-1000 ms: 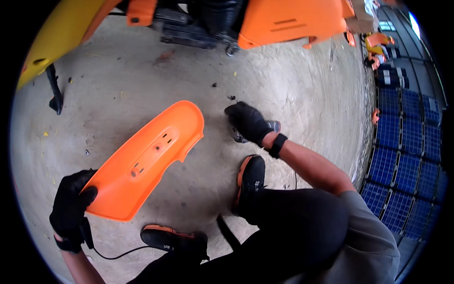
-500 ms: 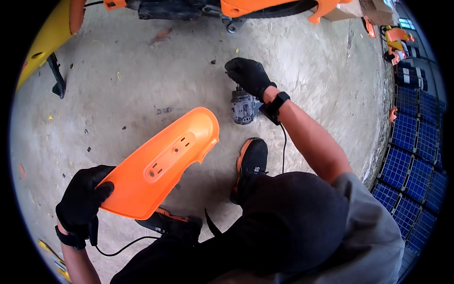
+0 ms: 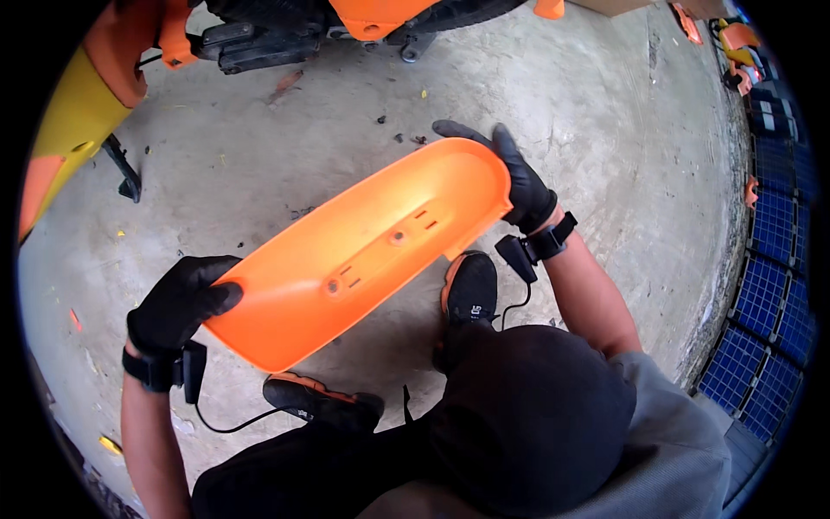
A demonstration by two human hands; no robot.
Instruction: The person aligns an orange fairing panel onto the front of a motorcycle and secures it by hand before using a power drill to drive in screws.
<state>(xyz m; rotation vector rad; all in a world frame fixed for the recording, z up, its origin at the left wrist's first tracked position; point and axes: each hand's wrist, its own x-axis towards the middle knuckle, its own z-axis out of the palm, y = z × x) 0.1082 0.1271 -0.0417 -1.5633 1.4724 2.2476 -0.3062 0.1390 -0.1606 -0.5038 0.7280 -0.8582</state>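
A long, curved orange plastic panel [image 3: 298, 268], with slots and two round holes along its recessed middle, is held tilted over the floor. My black-gloved left hand [image 3: 181, 303] grips its lower left end, thumb over the inner face. At the upper right end is my gloved right hand [image 3: 523, 177], partly behind the panel. Its visible fingers are stretched out and spread past the rim, not wrapped over it; how firmly it touches cannot be told. Small dark pieces [image 3: 419, 140] lie on the floor just beyond the panel.
An orange and black vehicle [image 3: 277, 35] stands at the far edge, with a yellow and orange body [image 3: 69, 138] at the far left. Blue grid-patterned crates [image 3: 761, 285] line the right side. My shoes [image 3: 471, 290] are below the panel. Cords hang from both wrist devices.
My left hand has brought the panel up and rightward. My right hand has gone from closed above a grey power tool to spread at the panel's end. The tool is now out of sight.
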